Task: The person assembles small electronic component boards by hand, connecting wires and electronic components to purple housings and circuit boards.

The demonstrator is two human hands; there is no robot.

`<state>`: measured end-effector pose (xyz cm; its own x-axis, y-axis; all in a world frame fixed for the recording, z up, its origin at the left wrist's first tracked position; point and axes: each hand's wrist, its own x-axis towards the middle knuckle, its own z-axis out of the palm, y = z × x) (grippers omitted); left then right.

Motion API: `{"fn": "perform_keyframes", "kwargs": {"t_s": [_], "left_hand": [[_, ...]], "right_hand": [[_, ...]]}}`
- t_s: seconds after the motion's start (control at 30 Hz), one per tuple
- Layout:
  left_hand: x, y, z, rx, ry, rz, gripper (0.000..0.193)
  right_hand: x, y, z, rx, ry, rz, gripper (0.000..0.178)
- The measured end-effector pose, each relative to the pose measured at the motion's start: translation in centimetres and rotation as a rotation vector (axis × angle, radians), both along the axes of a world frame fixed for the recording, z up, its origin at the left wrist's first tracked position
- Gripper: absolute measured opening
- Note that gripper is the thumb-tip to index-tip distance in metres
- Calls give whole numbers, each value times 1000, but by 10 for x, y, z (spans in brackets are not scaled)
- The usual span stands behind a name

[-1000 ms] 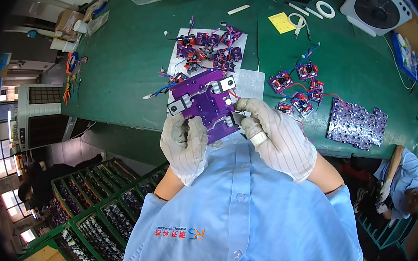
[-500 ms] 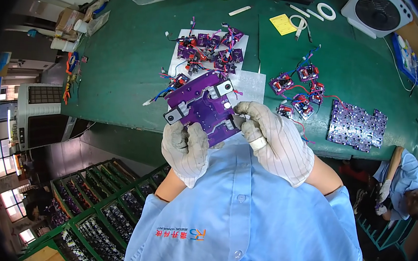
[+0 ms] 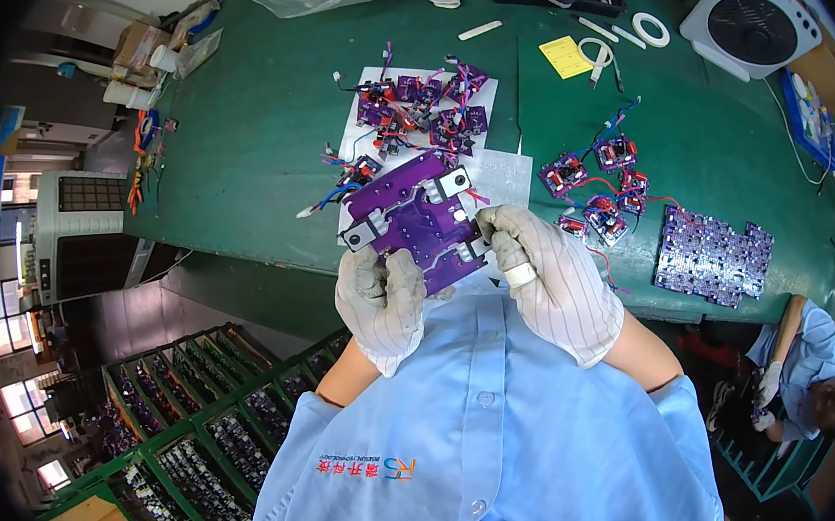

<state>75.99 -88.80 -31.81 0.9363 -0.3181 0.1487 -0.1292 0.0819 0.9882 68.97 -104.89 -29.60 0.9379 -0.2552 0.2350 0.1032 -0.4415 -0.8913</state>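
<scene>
Between my gloved hands is a purple circuit board, tilted, with pale blocks bearing black round centres at its corners. My left hand is closed on the board's near left edge. My right hand, a white band around one finger, pinches the block at the right edge. Beyond the board, a pile of small purple circuit boards with red, blue and black wires lies on white sheets. Another wired group of boards lies to the right of my hands.
On the green table, a panel of bare purple boards lies at right. Farther back are a yellow note, a tape roll and a fan. Green racks of boards stand lower left. A co-worker sits at right.
Both hands and the board appear slightly lower and the left hand has shifted a little right. My right fingers have curled closer around the board's right edge.
</scene>
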Motion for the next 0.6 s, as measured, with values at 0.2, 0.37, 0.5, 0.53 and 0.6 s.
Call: {"fn": "perform_keyframes", "kwargs": {"t_s": [0.2, 0.37, 0.5, 0.53, 0.6], "left_hand": [[8, -3, -2, 467, -533, 85, 14], [7, -9, -39, 51, 120, -22, 16], [26, -7, -122, 506, -699, -257, 17], [28, -10, -133, 606, -788, -371, 20], [31, -12, -165, 703, -869, -504, 23]], "right_hand": [[-2, -1, -10, -14, 30, -43, 20], [0, -25, -83, 480, 238, -79, 40], [-36, -29, -112, 1014, 470, -173, 50], [-45, -29, -135, 1051, 527, -239, 52], [-62, -32, -179, 878, 595, -398, 49]]}}
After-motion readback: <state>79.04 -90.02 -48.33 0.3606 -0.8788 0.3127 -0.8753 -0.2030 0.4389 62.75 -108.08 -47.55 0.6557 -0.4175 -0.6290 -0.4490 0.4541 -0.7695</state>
